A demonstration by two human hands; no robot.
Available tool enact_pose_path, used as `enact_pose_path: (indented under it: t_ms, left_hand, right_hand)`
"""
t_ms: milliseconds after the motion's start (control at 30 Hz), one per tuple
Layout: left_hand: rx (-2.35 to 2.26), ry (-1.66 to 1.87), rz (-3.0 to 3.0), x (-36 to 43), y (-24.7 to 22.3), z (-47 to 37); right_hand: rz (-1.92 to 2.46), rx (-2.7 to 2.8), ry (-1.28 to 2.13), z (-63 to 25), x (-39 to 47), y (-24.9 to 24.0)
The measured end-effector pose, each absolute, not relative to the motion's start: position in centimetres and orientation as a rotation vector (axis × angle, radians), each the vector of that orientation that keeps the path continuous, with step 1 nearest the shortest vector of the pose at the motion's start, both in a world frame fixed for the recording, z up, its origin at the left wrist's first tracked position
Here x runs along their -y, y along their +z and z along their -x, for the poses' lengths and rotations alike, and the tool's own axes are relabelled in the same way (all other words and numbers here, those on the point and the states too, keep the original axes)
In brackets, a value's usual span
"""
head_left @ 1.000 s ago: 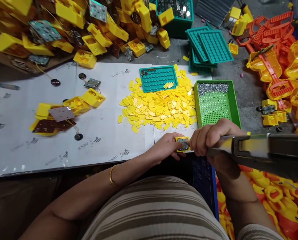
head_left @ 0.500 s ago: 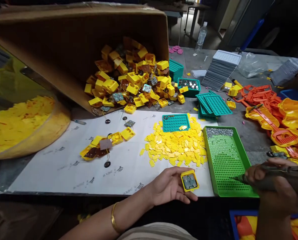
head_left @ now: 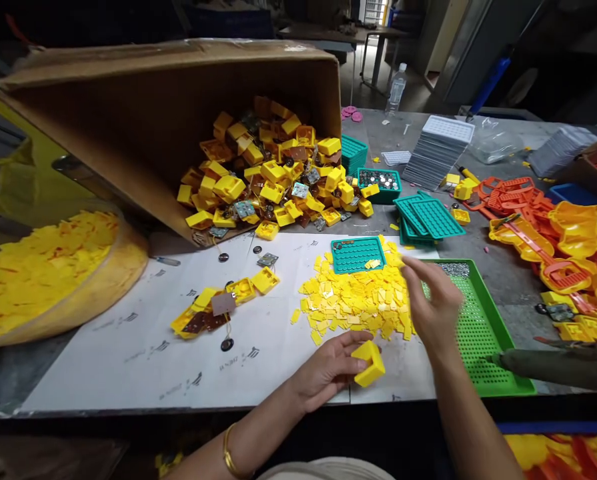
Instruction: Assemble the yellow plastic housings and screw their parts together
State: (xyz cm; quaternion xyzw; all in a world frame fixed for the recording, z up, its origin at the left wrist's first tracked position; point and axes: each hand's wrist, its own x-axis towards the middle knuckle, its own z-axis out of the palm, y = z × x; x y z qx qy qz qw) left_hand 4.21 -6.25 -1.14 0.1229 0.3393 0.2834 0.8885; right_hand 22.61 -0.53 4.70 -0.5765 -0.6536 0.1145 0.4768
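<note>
My left hand (head_left: pixel 323 373) is closed on a small yellow plastic case (head_left: pixel 369 364), held above the front edge of the white sheet. The case is turned so that its plain yellow outer walls and a stepped recess show; its inside is hidden. My right hand (head_left: pixel 435 307) is raised between the heap of flat yellow pieces (head_left: pixel 358 300) and the green perforated tray (head_left: pixel 488 320). Its thumb and forefinger are pinched together, but what is between the tips cannot be made out. A dark power screwdriver (head_left: pixel 558 369) lies with its tip over the tray.
A tipped cardboard box (head_left: pixel 128 127) spills yellow cases and circuit boards. A teal tray (head_left: pixel 358 255) sits on the heap. At left is a tub of yellow pieces (head_left: pixel 43 267); at right are orange plastic parts (head_left: pixel 573 260). Opened cases (head_left: pixel 241 289) lie on the sheet.
My right hand has let go of the screwdriver and moved left to the heap's edge. My left hand has turned the case over, hiding the circuit board that showed inside it.
</note>
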Motion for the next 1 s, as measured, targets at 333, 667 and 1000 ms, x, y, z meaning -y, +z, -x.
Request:
enact_pose_path:
  t_ms: [333,667,1000]
  left_hand:
    - [-0.697,0.651,-0.334,6.1,-0.3,-2.2]
    - [-0.799,0.691,-0.382,5.0,-0.5,-1.9]
    - [-0.863,0.717,-0.338,4.7,-0.3,-1.5]
  right_hand:
    - [1.728,2.135,0.207,-17.6,-13.4,-2.1]
    - [1.712,2.346,0.083,-18.7,-12.0,-2.6]
    - [1.566,2.497,0.040,-19.3,-12.3,-2.2]
